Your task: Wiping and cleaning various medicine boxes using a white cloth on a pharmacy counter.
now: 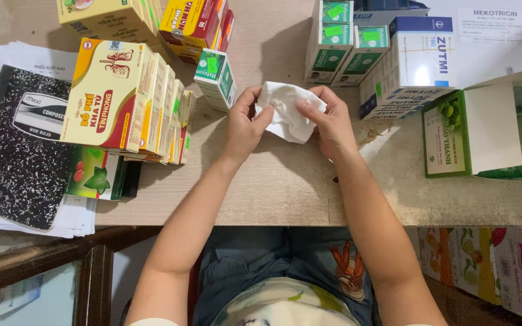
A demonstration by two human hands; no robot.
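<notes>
Both my hands hold a crumpled white paper tissue (286, 112) just above the wooden table (285, 187). My left hand (244, 124) pinches its left edge with thumb and fingers. On the other side, my right hand (328, 119) grips the right edge, thumb pressed on top. The tissue hangs between the two hands, slightly bunched.
A row of yellow medicine boxes (122, 99) leans at the left over a green box (98, 174). A black speckled notebook (22, 145) lies on papers. Green-and-white small boxes (341, 42), a blue-and-white box (415, 60) and an open green box (481, 130) stand at the right.
</notes>
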